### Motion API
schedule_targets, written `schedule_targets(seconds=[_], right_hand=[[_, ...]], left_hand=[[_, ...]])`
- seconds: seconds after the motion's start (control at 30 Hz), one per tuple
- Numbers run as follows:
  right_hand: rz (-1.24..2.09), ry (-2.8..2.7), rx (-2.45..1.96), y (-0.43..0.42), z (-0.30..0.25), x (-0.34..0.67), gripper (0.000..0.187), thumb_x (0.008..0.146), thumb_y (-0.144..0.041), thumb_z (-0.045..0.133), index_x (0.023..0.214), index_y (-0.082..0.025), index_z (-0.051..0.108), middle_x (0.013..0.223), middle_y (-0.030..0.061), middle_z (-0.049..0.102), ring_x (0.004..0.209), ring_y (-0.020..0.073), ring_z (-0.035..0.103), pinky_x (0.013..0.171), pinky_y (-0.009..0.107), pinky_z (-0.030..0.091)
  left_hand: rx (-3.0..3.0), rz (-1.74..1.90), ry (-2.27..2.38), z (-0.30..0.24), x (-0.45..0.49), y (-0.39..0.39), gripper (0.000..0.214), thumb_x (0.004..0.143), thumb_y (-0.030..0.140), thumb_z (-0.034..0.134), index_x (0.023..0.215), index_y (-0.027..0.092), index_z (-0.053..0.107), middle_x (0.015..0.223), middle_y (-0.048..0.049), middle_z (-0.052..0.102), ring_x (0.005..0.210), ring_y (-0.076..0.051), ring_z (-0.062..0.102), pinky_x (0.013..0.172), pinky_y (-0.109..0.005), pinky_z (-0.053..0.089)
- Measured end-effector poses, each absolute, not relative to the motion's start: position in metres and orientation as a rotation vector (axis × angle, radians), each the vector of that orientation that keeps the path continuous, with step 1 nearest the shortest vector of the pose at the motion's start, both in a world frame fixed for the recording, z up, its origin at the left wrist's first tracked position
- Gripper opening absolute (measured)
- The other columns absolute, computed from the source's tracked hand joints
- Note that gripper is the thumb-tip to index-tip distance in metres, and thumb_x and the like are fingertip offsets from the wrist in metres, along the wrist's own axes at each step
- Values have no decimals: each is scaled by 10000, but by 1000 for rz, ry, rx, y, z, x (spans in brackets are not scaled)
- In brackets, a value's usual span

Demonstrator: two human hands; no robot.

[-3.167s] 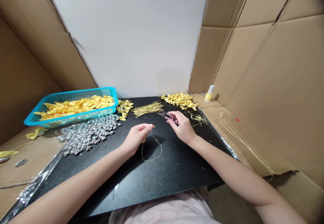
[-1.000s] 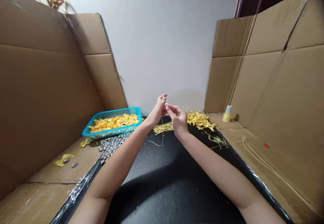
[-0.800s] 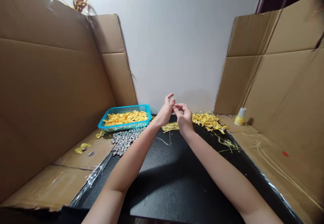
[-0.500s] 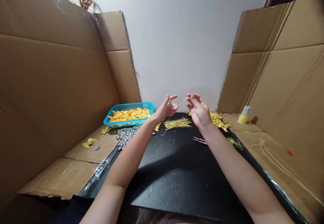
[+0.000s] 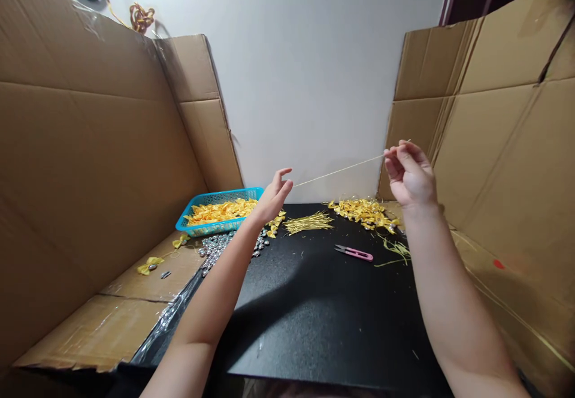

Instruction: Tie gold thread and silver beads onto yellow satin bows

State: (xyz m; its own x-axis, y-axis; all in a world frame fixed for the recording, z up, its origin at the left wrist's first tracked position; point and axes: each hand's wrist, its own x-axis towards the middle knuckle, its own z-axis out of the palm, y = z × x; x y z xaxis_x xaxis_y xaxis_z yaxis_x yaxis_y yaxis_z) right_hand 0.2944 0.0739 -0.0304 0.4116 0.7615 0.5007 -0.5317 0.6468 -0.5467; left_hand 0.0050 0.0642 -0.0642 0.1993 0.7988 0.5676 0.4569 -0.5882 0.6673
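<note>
A thin pale yellow string (image 5: 339, 171) runs taut between my two hands above the table, rising to the right. My left hand (image 5: 275, 194) pinches its lower end, with one finger raised. Higher up, my right hand (image 5: 411, 173) grips the other end between thumb and fingers, and a short tip pokes out above. Below the string lies a bundle of gold twist ties (image 5: 309, 222). Pink thread snips (image 5: 354, 252) rest on the black table (image 5: 305, 314), nearer to me. Left of the bundle are a few yellow bows (image 5: 275, 224), partly behind my left hand.
A blue basket (image 5: 179, 225) of yellow bows stands at the left, with silver beads (image 5: 215, 248) in front. More bows with beads (image 5: 366, 212) are piled at the back right, near string scraps (image 5: 395, 248). Cardboard walls (image 5: 90, 164) flank both sides.
My right hand has moved up and to the right, away from my left hand. The string between them now shows much longer. The view has shifted slightly right.
</note>
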Motion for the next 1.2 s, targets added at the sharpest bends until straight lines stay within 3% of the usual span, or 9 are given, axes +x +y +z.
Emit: schedule_targets(seconds=[0.2, 0.33, 0.43, 0.5, 0.7, 0.93, 1.2], right_hand=[[731, -746, -303, 71, -25, 307, 206, 768, -46, 626, 730, -231, 708, 702, -60, 686, 694, 54, 672, 648, 158, 568], [749, -662, -217, 65, -18, 312, 304, 768, 65, 547, 704, -184, 709, 684, -44, 695, 692, 41, 679, 638, 116, 557], [751, -604, -173, 63, -14, 320, 375, 807, 91, 478, 672, -182, 698, 654, -49, 682, 661, 32, 678, 598, 93, 548], [744, -588, -153, 62, -13, 326, 420, 843, 86, 437, 651, -189, 689, 640, -51, 668, 640, 27, 671, 572, 85, 538], [735, -519, -104, 59, -8, 334, 502, 910, 48, 373, 596, -196, 680, 599, -39, 620, 527, 14, 608, 461, 69, 458], [760, -500, -151, 48, -5, 327, 491, 942, -8, 365, 607, -200, 669, 556, -34, 572, 377, 0, 417, 370, 66, 306], [828, -494, -197, 54, -9, 326, 449, 949, -66, 377, 596, -183, 628, 495, -46, 479, 362, 24, 402, 365, 119, 301]], left_hand=[[2480, 1256, 1560, -64, -2, 66, 596, 946, 508, 321, 1399, 121, 324, 754, -7, 545, 701, -188, 533, 707, -313, 401], [2654, 1252, 1840, -69, -5, 72, 654, 933, 530, 347, 1444, 123, 315, 1056, -132, 630, 997, -279, 575, 893, -421, 412], [2797, 1291, 2056, -79, -8, 81, 688, 910, 543, 404, 1502, 237, 230, 1486, -138, 385, 1372, -343, 303, 1123, -551, 133], [2813, 1230, 2143, -87, -11, 87, 718, 902, 553, 409, 1519, 272, 174, 1598, -82, 171, 1463, -329, 82, 1147, -552, -62], [2678, 940, 2272, -110, -22, 105, 777, 894, 585, 373, 1533, 202, 153, 1619, -68, 12, 1475, -291, -85, 1133, -497, -192], [2468, 738, 2442, -128, -39, 116, 857, 863, 640, 367, 1535, 171, 117, 1605, -87, -81, 1465, -284, -135, 1149, -488, -147], [2338, 693, 2515, -140, -56, 120, 919, 817, 712, 360, 1533, 191, 118, 1610, -39, -66, 1444, -305, -195, 1154, -499, -138]])
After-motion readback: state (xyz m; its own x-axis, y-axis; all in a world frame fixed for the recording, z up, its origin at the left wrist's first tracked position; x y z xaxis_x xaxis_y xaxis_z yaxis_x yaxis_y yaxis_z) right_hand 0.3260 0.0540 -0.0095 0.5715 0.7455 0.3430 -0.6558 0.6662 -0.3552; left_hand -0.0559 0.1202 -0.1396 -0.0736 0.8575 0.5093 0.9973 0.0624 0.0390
